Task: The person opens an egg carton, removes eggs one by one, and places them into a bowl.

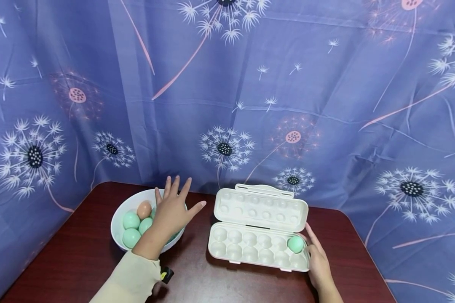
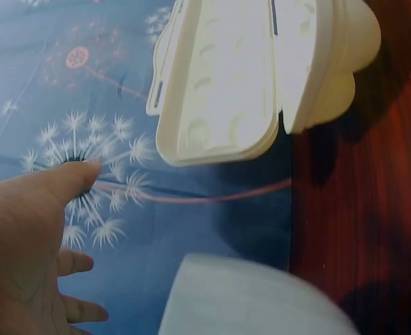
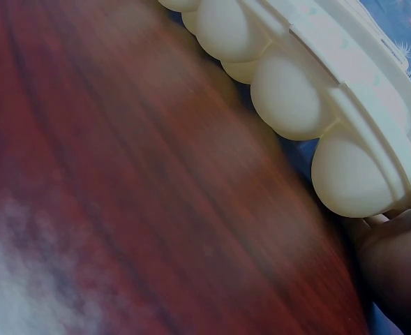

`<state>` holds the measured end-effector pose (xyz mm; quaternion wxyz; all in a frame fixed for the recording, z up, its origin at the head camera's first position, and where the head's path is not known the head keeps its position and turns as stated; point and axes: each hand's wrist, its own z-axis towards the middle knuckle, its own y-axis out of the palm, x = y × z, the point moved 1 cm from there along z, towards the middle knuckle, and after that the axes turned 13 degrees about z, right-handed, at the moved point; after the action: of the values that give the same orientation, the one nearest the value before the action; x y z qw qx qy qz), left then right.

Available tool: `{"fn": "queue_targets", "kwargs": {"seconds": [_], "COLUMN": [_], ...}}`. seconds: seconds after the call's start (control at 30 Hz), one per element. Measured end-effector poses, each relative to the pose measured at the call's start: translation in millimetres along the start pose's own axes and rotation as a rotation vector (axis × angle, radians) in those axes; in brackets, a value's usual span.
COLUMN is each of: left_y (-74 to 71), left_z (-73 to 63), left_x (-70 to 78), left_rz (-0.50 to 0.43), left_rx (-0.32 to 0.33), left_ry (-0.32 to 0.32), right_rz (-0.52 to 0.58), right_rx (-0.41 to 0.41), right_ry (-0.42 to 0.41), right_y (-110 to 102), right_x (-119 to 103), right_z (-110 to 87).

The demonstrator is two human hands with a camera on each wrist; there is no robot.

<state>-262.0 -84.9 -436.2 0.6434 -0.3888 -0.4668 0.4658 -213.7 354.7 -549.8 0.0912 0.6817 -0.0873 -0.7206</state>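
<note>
My left hand [image 1: 173, 212] hovers over the right side of a white bowl [image 1: 116, 229], fingers spread and nothing in them. Inside the bowl lie several pale green eggs [image 1: 131, 238] and a brown egg [image 1: 144, 209]; the hand and forearm hide part of the contents. To the right, a cream plastic egg carton [image 1: 250, 240] stands with its lid [image 1: 261, 206] raised. One green egg [image 1: 295, 244] sits in the back-row cup at its right end. My right hand [image 1: 318, 261] holds that end of the carton, some fingers hidden beneath it in the right wrist view.
Both containers stand on a dark red wooden table [image 1: 197, 277]. Behind it hangs a blue curtain [image 1: 227, 109] with a dandelion print, close to the table's back edge. A small black device [image 1: 167, 275] is at my left wrist.
</note>
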Motion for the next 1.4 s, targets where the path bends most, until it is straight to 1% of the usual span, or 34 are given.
{"fn": "queue_targets", "kwargs": {"seconds": [0.2, 0.43, 0.63, 0.83, 1.03, 1.3, 1.4], "left_y": [1.2, 4.2, 12.2, 19.4, 28.7, 39.2, 43.7], "left_z": [-5.5, -15.0, -22.0, -26.1, -28.6, -31.1, -32.6], "left_x": [21.3, 46.4, 68.9, 91.6, 109.8, 134.8, 144.4], "left_rz": [-0.008, 0.011, 0.011, -0.021, -0.062, -0.059, -0.071], "left_rx": [-0.010, -0.046, -0.018, -0.054, -0.057, -0.104, -0.119], "left_ry": [0.054, 0.124, 0.196, 0.247, 0.291, 0.333, 0.354], "right_rz": [0.005, 0.019, 0.015, 0.017, 0.011, 0.014, 0.011], "right_rx": [0.000, -0.021, -0.023, -0.027, -0.022, -0.012, -0.012], "right_ry": [-0.012, -0.052, -0.056, -0.051, -0.035, -0.025, -0.026], "right_y": [-1, -1, -1, -1, 0, 1, 0], "right_x": [1, 4, 4, 3, 3, 2, 2], "right_z": [-0.1, 1.9, 2.3, 1.7, 0.7, 0.8, 0.9]}}
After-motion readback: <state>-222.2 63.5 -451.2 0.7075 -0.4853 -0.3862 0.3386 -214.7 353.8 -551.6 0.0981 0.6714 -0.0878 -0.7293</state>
